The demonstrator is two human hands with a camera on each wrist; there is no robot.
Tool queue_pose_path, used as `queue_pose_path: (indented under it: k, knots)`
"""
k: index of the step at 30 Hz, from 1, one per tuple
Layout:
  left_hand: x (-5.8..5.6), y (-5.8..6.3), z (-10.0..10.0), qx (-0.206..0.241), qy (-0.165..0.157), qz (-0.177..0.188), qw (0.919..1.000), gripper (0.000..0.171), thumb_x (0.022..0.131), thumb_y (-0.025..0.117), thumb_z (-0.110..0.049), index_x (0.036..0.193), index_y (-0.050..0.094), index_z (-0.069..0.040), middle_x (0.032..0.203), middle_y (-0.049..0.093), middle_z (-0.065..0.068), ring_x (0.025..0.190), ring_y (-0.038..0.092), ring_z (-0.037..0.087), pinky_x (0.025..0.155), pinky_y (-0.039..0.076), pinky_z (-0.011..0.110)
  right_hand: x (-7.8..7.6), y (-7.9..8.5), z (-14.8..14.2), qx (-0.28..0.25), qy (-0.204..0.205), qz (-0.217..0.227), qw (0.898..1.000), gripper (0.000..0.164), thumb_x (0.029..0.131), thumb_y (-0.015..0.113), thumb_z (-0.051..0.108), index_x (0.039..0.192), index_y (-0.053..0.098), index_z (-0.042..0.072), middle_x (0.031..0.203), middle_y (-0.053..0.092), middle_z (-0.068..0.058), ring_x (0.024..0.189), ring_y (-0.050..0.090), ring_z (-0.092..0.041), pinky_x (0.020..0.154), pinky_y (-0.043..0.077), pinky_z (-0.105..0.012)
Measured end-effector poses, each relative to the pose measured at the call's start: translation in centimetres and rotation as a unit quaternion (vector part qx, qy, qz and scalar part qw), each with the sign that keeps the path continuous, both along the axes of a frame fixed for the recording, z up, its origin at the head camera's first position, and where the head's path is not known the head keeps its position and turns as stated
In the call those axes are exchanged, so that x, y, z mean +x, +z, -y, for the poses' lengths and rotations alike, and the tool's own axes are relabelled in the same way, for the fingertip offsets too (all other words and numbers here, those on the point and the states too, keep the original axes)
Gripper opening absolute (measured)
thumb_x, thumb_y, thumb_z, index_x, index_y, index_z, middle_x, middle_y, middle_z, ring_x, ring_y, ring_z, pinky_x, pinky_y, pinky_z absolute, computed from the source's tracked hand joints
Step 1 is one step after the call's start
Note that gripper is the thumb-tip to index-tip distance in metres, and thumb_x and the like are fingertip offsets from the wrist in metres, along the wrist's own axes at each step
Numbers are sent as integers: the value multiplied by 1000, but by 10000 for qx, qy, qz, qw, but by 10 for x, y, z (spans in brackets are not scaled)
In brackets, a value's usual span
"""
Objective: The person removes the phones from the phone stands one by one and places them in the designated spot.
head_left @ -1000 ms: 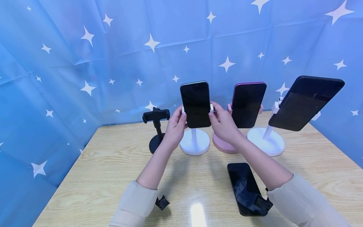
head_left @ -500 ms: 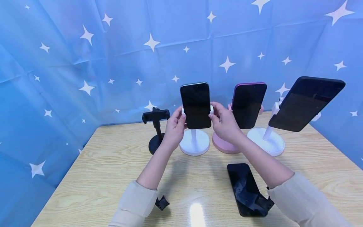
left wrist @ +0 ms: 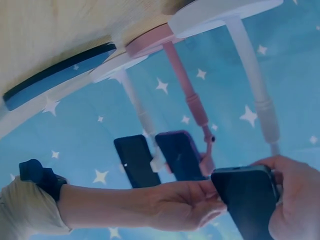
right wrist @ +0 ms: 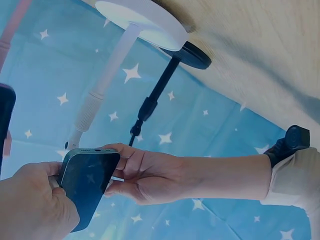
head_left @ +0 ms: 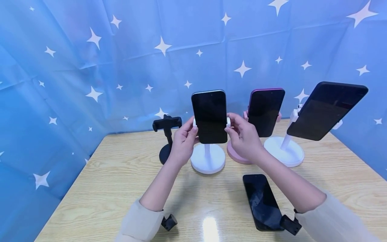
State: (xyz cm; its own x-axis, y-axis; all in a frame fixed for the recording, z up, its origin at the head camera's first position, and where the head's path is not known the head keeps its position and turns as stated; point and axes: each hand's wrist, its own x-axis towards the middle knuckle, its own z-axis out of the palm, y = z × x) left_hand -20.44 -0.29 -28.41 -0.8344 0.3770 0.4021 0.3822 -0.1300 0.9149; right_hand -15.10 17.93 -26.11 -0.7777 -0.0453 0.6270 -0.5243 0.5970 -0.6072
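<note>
A black-screened phone stands upright in the side clamps of a white phone stand at the middle of the table. My left hand pinches the clamp at the phone's left edge between thumb and fingers. On the opposite edge, my right hand pinches the other white clamp end the same way. The left wrist view shows the phone's lower end between both hands. From the right wrist view, the stand's ribbed white stem runs from the round base to the phone. Whether that base touches the table cannot be told.
An unloaded black phone stand is at the left. To the right are a pink stand with a purple-edged phone and a white stand with a large tilted black device. Another phone lies flat in front.
Both hands have brought the white stand and its phone a little toward me; base and phone look lower and larger in the head view. The other stands and the flat phone have stayed put.
</note>
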Motion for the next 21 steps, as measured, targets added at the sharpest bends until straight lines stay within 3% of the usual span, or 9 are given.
queue_pose_path:
  k: [3, 10, 13, 21]
  knots:
    - [11, 0, 5, -30, -103, -132, 9999, 40, 99, 38, -11, 139, 39, -10, 123, 55, 13, 105, 59, 25, 85, 49, 33, 13, 1, 0, 17, 98, -190, 9998, 33, 82, 55, -15, 115, 50, -13, 95, 62, -22, 79, 59, -27, 75, 40, -2]
    - [39, 0, 12, -137, -89, -404, 9991, 41, 96, 43, -6, 137, 40, -3, 121, 56, 18, 100, 62, 24, 81, 51, 32, 42, 1, -1, 54, 372, -301, 9988, 35, 79, 57, -17, 114, 53, -10, 96, 62, -17, 75, 59, -18, 73, 46, -8]
    - [50, -2, 15, -57, -238, -528, 9983, 41, 95, 45, -4, 135, 41, 1, 121, 55, 20, 97, 63, 21, 80, 51, 33, 51, -2, -2, 104, 496, -384, 9980, 36, 78, 58, -18, 112, 53, -9, 90, 62, -14, 70, 57, -13, 68, 49, -11]
    - [66, -9, 21, 174, -559, -841, 9947, 43, 93, 50, -8, 133, 41, 6, 121, 53, 25, 95, 64, 16, 78, 52, 35, 68, -8, -2, 276, 552, -561, 9965, 42, 73, 61, -21, 113, 53, -11, 93, 60, -13, 71, 55, -8, 68, 49, -11]
